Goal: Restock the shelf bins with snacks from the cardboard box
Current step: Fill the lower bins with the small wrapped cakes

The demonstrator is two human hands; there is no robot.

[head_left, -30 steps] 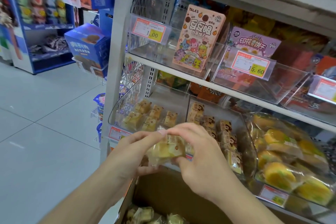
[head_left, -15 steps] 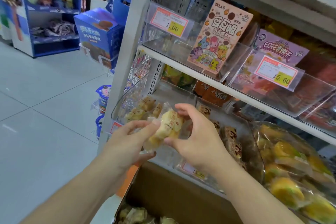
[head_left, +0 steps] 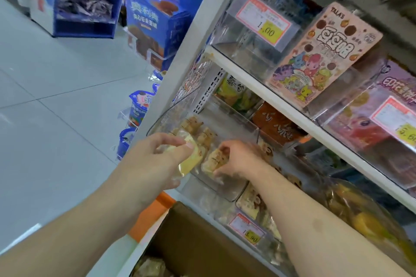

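A clear plastic shelf bin (head_left: 234, 123) on the middle shelf holds several small wrapped cakes (head_left: 203, 136) at its back. My left hand (head_left: 155, 159) pinches a pale yellow wrapped snack (head_left: 191, 159) at the bin's front left edge. My right hand (head_left: 240, 159) grips a second wrapped snack (head_left: 213, 161) inside the bin, low against its front wall. The brown cardboard box (head_left: 202, 245) stands open below the shelf, with more wrapped snacks (head_left: 150, 265) showing at its bottom left.
To the right is a bin of small printed packs with a price tag (head_left: 249, 228), then yellow bagged cakes (head_left: 364, 227). The upper shelf carries clear bins and a pink cartoon box (head_left: 322, 51). Blue display stands (head_left: 148, 18) sit on the tiled floor at left.
The single bundle held between both hands has split into two snacks. Both hands have moved up and forward to the bin, the right one reaching inside it. The view tilted and came closer.
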